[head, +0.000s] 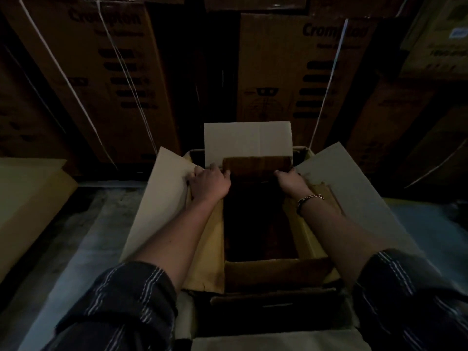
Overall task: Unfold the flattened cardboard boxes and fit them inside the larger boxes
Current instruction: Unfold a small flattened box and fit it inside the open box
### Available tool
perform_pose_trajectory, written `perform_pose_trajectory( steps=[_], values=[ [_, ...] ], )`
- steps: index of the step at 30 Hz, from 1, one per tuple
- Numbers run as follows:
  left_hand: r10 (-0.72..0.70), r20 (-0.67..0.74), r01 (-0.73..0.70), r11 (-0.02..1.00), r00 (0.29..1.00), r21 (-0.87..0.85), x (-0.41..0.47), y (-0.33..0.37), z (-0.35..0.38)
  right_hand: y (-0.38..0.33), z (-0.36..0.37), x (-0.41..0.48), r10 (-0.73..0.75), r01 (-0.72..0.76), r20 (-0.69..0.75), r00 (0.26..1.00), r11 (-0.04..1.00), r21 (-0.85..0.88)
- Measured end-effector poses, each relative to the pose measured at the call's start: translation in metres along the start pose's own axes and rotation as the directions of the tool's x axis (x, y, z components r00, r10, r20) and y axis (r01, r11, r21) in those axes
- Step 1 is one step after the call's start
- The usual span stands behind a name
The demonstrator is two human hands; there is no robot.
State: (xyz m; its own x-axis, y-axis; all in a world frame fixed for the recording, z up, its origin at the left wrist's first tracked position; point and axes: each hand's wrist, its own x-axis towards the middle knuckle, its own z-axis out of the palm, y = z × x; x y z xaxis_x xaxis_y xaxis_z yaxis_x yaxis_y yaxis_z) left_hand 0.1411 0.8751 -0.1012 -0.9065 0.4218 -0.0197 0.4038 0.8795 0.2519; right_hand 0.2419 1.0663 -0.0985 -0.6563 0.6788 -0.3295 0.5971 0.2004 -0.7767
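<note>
- Inner box [260, 219] sits unfolded inside the big box [157, 198], its long axis running away from the person.
- Its far flap [257, 166] lies between the fingers.
- Left hand [210, 182] and right hand [291, 182], equally near, curl over the far corners (grip itself too dark to tell).
</note>
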Motion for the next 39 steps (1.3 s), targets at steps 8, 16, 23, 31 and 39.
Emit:
perform_pose_trajectory(
  steps=[8, 16, 23, 31, 39],
  values=[
    [0.020, -0.068, -0.022, 0.999, 0.998, -0.033, 0.031, 0.000, 0.017, 0.000, 0.008, 0.026, 0.023, -0.017, -0.044, 0.999, 0.989, 0.149],
    [0.033, -0.098, -0.028, 0.998, 0.995, 0.048, 0.047, -0.006, 0.024, 0.009, 0.017, 0.047, -0.063, 0.064, -0.079, 0.995, 0.998, 0.005],
    [0.064, -0.096, -0.055, 0.995, 0.993, 0.087, 0.051, -0.004, 0.025, -0.005, 0.016, 0.040, 0.007, -0.010, -0.056, 0.998, 0.998, -0.054],
    [-0.026, -0.148, 0.020, 0.999, 0.989, -0.040, 0.025, -0.001, -0.001, -0.014, -0.018, -0.026, -0.307, 0.278, -0.075, 0.949, 0.924, -0.262],
    [0.058, -0.201, -0.060, 0.998, 0.978, -0.004, -0.054, -0.007, -0.030, 0.021, -0.055, -0.118, -0.327, 0.491, 0.369, 0.870, 0.492, -0.719]
  ],
)
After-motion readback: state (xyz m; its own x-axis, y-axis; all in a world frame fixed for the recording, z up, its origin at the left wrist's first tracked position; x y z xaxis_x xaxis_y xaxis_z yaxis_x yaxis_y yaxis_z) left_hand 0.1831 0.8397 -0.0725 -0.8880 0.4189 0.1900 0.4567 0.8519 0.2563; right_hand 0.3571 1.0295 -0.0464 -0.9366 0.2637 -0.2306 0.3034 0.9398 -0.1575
